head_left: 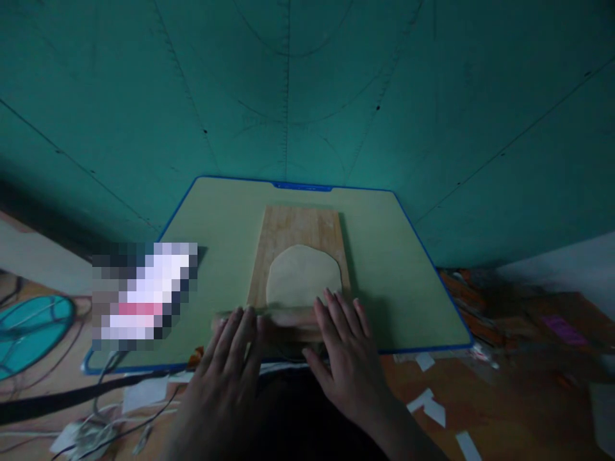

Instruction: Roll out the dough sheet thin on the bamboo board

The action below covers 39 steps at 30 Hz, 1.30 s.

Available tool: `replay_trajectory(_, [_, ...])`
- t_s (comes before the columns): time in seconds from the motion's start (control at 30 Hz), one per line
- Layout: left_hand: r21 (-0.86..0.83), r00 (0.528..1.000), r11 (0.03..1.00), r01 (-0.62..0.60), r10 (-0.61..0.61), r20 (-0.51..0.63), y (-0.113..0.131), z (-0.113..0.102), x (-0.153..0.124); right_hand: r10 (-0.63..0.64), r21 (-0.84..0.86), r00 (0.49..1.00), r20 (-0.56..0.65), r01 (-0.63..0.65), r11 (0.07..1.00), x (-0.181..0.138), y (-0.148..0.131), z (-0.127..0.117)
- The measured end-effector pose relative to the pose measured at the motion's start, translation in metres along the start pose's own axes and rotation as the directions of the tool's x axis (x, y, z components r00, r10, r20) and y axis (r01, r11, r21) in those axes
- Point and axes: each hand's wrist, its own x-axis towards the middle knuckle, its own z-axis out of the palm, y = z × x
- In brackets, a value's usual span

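The work surface is a brown wooden counter (509, 416) set against a teal wall, in dim light. Nearest the camera, scraps of white paper (425, 402) lie on the counter to the right of the forearms, and dark cables (120, 430) run across it to the left. The left hand (230, 362) and the right hand (346, 358) lie side by side, palms down, with the fingers (336, 314) stretched out wide and flat, not curled around anything. Both sets of fingertips rest on a rolling pin (284, 317), which appears blurred and lies crosswise at the near end of a wooden board (300, 225). Just beyond the pin, a flat, roughly round sheet of pale dough (303, 275) lies on the board; its near edge touches the pin. The board sits lengthwise on a pale green mat (389, 256) with a blue border. A pixelated item (144, 294) lies on the left part of the mat. A round teal object (29, 328) is at the far left edge, off the mat. The wall (307, 96) behind the mat shows thin dark seam lines.
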Motion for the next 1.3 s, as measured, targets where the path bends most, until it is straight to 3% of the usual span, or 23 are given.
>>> replay_trajectory(0.17, [-0.047, 1.000, 0.999, -0.028, 0.028, 0.009, -0.018, 0.016, 0.020, 0.004, -0.010, 0.999, -0.034, -0.004, 1.000, 0.019, 0.006, 0.003])
replay_trajectory(0.3, [-0.110, 0.998, 0.992, 0.058, -0.061, -0.015, -0.028, 0.032, 0.048, -0.003, 0.014, 0.999, -0.043, 0.004, 1.000, 0.048, 0.015, 0.000])
replay_trajectory(0.47, [-0.239, 0.988, 0.959, 0.156, -0.149, 0.048, -0.044, 0.032, 0.060, -0.018, 0.179, 0.966, -0.258, 0.066, 0.982, 0.041, 0.024, -0.011])
replay_trajectory(0.53, [-0.311, 0.959, 0.908, 0.280, -0.277, 0.054, -0.056, 0.027, 0.057, 0.013, 0.252, 0.941, -0.337, 0.077, 0.965, 0.034, 0.027, -0.015])
replay_trajectory(0.57, [-0.353, 0.922, 0.856, 0.378, -0.384, 0.053, -0.061, 0.024, 0.056, 0.021, 0.264, 0.936, -0.351, 0.078, 0.961, 0.032, 0.028, -0.016])
replay_trajectory(0.63, [-0.475, 0.785, 0.671, 0.570, -0.615, 0.073, -0.068, 0.021, 0.053, -0.006, 0.238, 0.953, -0.302, 0.082, 0.968, 0.036, 0.029, -0.015])
replay_trajectory(0.7, [-0.668, 0.621, 0.361, 0.651, -0.760, 0.194, -0.068, 0.020, 0.051, -0.069, 0.178, 0.982, -0.177, 0.100, 0.979, 0.048, 0.027, -0.009])
replay_trajectory(0.73, [-0.745, 0.565, 0.200, 0.636, -0.779, 0.273, -0.065, 0.021, 0.051, -0.094, 0.144, 0.990, -0.107, 0.109, 0.984, 0.057, 0.025, -0.006])
replay_trajectory(0.77, [-0.794, 0.532, 0.062, 0.605, -0.774, 0.345, -0.062, 0.022, 0.051, -0.108, 0.112, 0.993, -0.040, 0.112, 0.987, 0.065, 0.023, -0.001])
replay_trajectory(0.83, [-0.823, 0.506, -0.097, 0.559, -0.746, 0.432, -0.054, 0.024, 0.051, -0.115, 0.060, 0.991, 0.065, 0.111, 0.992, 0.080, 0.018, 0.006])
replay_trajectory(1.0, [-0.793, 0.431, -0.251, 0.555, -0.728, 0.532, -0.046, 0.024, 0.053, -0.144, 0.003, 0.975, 0.167, 0.145, 0.989, 0.092, 0.014, 0.011])
replay_trajectory(1.07, [-0.783, 0.431, -0.250, 0.569, -0.720, 0.543, -0.047, 0.025, 0.053, -0.161, 0.002, 0.974, 0.158, 0.162, 0.987, 0.093, 0.018, 0.010])
replay_trajectory(1.23, [-0.786, 0.529, -0.091, 0.611, -0.692, 0.492, -0.051, 0.032, 0.046, -0.048, 0.008, 0.995, 0.088, 0.048, 0.999, 0.111, 0.028, 0.011])
replay_trajectory(1.3, [-0.786, 0.541, -0.067, 0.615, -0.689, 0.482, -0.051, 0.034, 0.044, -0.016, 0.000, 0.997, 0.071, 0.016, 1.000, 0.118, 0.029, 0.011])
